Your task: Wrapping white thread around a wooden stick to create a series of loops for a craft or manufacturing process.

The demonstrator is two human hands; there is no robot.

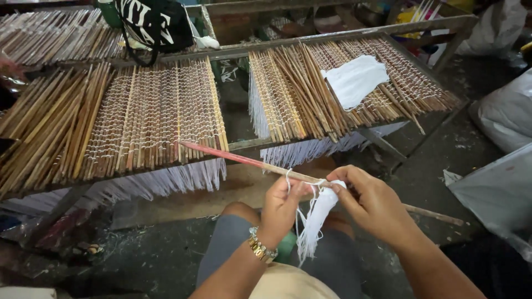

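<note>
Both hands — stick, white threads

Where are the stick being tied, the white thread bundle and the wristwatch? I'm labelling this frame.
stick (pixel 233 158), head view, on its red-painted part.
white thread bundle (pixel 313 224), head view, on the hanging strands.
wristwatch (pixel 260 247), head view, on the gold band at the left wrist.

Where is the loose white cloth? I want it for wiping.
In the head view, the white cloth lies upper right on the right-hand rack of sticks.
</note>
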